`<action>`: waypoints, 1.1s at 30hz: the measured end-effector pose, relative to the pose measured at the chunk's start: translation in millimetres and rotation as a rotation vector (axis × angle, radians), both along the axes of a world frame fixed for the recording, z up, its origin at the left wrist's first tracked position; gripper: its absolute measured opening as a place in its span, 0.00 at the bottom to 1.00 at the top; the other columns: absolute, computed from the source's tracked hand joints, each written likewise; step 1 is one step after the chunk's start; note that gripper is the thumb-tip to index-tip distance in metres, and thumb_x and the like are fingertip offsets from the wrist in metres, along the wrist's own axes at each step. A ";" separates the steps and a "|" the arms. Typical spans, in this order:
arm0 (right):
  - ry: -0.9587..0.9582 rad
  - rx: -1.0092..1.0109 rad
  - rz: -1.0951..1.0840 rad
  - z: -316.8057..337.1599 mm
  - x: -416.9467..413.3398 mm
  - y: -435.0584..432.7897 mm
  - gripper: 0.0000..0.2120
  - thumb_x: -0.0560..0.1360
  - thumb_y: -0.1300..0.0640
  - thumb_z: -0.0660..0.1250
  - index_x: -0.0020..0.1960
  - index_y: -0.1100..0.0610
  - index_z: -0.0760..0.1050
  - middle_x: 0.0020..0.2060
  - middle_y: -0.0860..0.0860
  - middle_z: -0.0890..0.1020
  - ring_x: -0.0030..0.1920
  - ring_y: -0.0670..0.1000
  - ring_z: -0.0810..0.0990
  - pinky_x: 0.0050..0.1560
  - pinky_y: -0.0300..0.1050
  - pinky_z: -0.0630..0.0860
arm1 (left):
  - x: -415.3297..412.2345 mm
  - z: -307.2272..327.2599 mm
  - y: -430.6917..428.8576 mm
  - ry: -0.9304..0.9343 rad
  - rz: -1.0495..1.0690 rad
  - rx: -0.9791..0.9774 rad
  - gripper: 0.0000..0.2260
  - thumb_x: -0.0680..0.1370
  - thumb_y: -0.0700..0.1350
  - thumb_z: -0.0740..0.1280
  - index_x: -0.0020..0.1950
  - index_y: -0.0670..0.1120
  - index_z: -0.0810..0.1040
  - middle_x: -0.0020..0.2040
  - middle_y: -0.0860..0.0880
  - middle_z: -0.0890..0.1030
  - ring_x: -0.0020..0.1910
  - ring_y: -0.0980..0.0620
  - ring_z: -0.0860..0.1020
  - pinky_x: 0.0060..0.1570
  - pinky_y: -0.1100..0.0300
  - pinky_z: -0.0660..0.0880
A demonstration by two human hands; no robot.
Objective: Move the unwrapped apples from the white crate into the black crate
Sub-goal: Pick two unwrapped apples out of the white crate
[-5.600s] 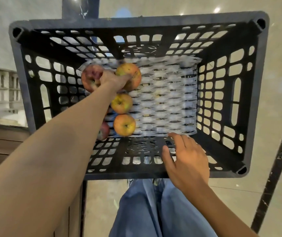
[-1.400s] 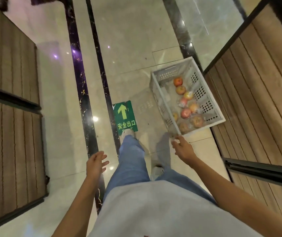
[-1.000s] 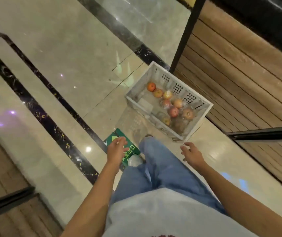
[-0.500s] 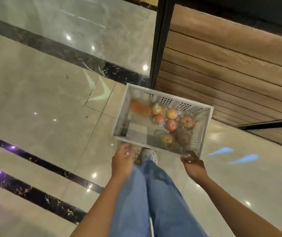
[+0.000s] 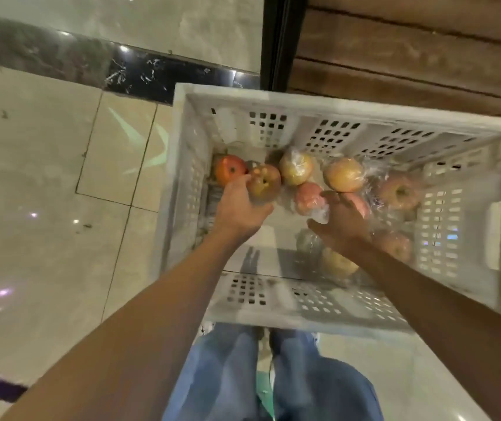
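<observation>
The white crate [image 5: 319, 311] is seen from above on the tiled floor [image 5: 45, 183], with both arms reached into it. The left hand [image 5: 238, 208] is cupped around a bare dull-red apple [image 5: 264, 182] at the crate's 10 o'clock; the fingers are curled under it, though full closure cannot be confirmed. A second bare apple [image 5: 229, 169], orange-red, lies just beside it in the far-left corner. The right hand [image 5: 342, 221] is spread, fingers loose, over the film-wrapped apples [image 5: 345, 174] clustered from 12 to 4 o'clock. The black crate is not in view. A wrapped apple could be lifted by mistake, since film glare is faint. The held apple could slip if it is raised before the fingers are fully closed.
</observation>
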State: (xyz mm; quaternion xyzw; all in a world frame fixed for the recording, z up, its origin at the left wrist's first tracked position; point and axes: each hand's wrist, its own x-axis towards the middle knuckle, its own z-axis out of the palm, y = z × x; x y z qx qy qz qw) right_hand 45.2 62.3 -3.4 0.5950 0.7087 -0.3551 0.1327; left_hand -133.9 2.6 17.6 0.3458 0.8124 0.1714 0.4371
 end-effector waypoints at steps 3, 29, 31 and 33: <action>-0.020 0.076 0.120 -50.0 -11.4 15.7 0.28 0.71 0.53 0.68 0.68 0.57 0.64 0.64 0.57 0.70 0.63 0.59 0.71 0.54 0.50 0.72 | -6.6 -63.3 20.4 0.029 -0.022 0.024 0.31 0.68 0.50 0.75 0.68 0.44 0.68 0.64 0.45 0.73 0.63 0.45 0.72 0.59 0.54 0.70; 0.629 -0.526 -0.925 -68.7 12.8 -12.2 0.37 0.63 0.53 0.76 0.66 0.62 0.65 0.48 0.55 0.80 0.42 0.50 0.82 0.40 0.44 0.80 | 17.9 -75.4 -5.0 -0.546 0.592 -0.236 0.24 0.66 0.54 0.75 0.57 0.49 0.72 0.52 0.47 0.80 0.47 0.49 0.81 0.41 0.57 0.81; 0.816 -0.849 -1.111 -50.9 21.0 -14.8 0.31 0.67 0.50 0.72 0.64 0.64 0.69 0.43 0.57 0.81 0.32 0.49 0.83 0.28 0.38 0.78 | 17.7 -58.6 -18.3 -0.857 0.719 -0.275 0.20 0.72 0.49 0.71 0.60 0.47 0.70 0.53 0.44 0.77 0.50 0.46 0.79 0.42 0.58 0.81; 0.998 -1.049 -1.182 -42.1 26.7 -17.7 0.37 0.58 0.48 0.79 0.61 0.64 0.74 0.47 0.62 0.81 0.37 0.55 0.84 0.33 0.44 0.81 | 15.7 -50.4 -31.3 -1.097 0.864 -0.247 0.24 0.68 0.47 0.74 0.60 0.47 0.71 0.58 0.40 0.73 0.55 0.41 0.77 0.41 0.53 0.82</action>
